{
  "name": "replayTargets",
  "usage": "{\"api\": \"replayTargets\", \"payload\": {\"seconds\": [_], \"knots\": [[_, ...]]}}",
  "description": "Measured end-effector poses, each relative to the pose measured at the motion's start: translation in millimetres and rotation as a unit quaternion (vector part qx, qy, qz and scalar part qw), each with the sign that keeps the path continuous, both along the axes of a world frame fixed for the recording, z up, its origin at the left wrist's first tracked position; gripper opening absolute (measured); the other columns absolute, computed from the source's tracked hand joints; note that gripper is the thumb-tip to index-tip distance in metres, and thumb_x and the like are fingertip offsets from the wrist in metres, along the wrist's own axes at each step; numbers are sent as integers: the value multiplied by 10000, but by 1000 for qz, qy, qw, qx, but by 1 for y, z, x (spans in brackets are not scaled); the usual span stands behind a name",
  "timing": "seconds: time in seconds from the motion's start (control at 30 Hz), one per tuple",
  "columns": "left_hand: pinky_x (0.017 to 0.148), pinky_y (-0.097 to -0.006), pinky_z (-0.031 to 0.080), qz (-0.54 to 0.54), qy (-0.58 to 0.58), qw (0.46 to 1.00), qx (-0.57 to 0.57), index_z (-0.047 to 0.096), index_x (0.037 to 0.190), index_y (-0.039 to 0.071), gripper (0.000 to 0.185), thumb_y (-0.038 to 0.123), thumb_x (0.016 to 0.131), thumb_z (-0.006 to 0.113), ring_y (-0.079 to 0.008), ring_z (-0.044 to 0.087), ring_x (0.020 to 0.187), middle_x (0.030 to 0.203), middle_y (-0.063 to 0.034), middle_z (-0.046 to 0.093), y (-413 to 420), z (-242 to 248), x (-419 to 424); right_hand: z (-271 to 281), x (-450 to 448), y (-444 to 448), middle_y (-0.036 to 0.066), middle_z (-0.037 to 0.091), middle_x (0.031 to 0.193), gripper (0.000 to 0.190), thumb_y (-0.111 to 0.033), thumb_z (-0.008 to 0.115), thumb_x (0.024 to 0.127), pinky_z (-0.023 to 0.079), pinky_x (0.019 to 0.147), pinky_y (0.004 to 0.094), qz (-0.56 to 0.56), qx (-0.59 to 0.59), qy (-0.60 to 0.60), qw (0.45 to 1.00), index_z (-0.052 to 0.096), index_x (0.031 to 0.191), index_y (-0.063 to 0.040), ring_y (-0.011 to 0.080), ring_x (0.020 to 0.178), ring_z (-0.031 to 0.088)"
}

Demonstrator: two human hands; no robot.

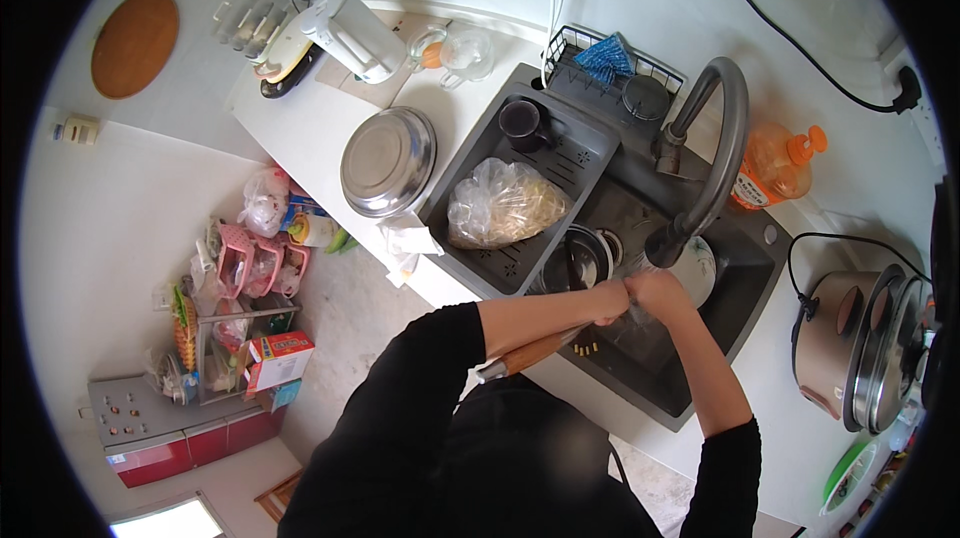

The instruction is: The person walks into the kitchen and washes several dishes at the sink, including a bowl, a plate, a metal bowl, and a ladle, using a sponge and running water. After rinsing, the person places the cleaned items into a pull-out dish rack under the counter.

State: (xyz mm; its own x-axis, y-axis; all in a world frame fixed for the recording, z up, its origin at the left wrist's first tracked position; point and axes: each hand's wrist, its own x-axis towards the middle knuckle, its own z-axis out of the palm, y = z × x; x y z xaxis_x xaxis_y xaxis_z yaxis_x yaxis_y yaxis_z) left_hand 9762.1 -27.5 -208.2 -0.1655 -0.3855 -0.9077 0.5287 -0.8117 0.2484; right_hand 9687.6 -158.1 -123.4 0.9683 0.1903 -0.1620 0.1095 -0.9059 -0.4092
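My left hand [611, 302] and my right hand [654, 293] meet over the dark grey sink [739, 320], below the faucet head [666, 242]. Water sprays down around them. A utensil with a wooden handle [534, 354] slants under my left forearm, its metal-capped end towards my body. My left fingers are closed at its sink end; its head is hidden. What my right hand grips cannot be made out. Left of the hands lies a metal pot [553, 272] with a dark handle across it. A white plate [694, 274] leans behind my right hand.
A grey drain tray [517, 279] over the sink holds a plastic bag of food [506, 204] and a dark mug [523, 124]. A steel basin [388, 161] and a white kettle [352, 35] stand left. An orange soap bottle [776, 163] and a rice cooker [840, 343] stand right.
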Motion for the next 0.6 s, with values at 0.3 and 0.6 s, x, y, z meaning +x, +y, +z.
{"api": "replayTargets", "payload": {"seconds": [0.3, 0.6], "knots": [[321, -321, 255, -36, -87, 993, -75, 559, 779, 38, 293, 261, 897, 409, -190, 375, 359, 483, -67, 429, -17, 37, 27, -3, -16, -31, 180, 559, 737, 158, -52, 593, 705, 462, 615, 361, -277, 139, -50, 949, 571, 861, -38, 294, 692, 587], [319, -225, 174, 155, 2, 981, -116, 449, 831, 55, 319, 300, 952, 285, -68, 222, 373, 524, 21, 303, 20, 106, 3, -64, -27, 41, 52, 573, 797, 191, -202, 512, 872, 416, 520, 302, -564, 715, -113, 397, 541, 955, -32, 179, 640, 538]]}}
